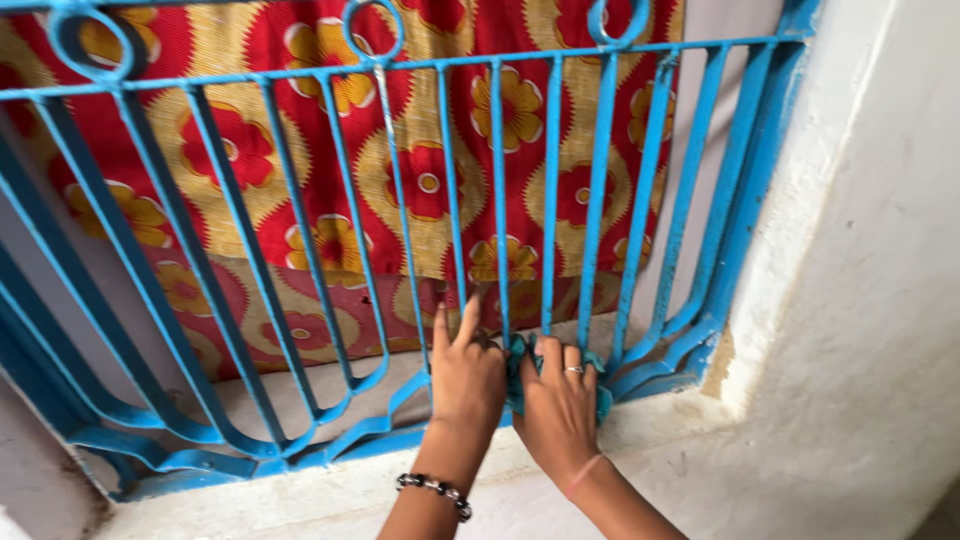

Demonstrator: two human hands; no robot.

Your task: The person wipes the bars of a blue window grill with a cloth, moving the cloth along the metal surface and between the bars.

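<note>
Down at the Foot of the Blue Grille, Two Hands and a Cloth

Low in the centre of the frame, both hands work at the base of a blue metal window grille (400, 250). The right hand (558, 400) is closed over a bunched teal cloth (520, 365), pressing it against the lower ends of the bars just right of centre; a ring shows on one finger and a thin pink band on the wrist. The cloth is crumpled into a wad, so no clear long axis can be told; part of it shows between the two hands and a little at the right hand's far edge. The left hand (465, 375) lies just beside it, touching the cloth, its fingers loosely spread and two of them pointing up along a bar. A dark beaded bracelet (435, 492) circles the left wrist.

The bars run upright, leaning slightly, and curve outward at the bottom where they meet the lower rail. Rings sit along the top edge. Behind the grille hangs a red and yellow flowered curtain (420, 150), filling the upper middle. A white plastered wall (880, 250) takes up the right side, and a pale sill (700, 450) runs below, stained near the grille's lower right corner.
</note>
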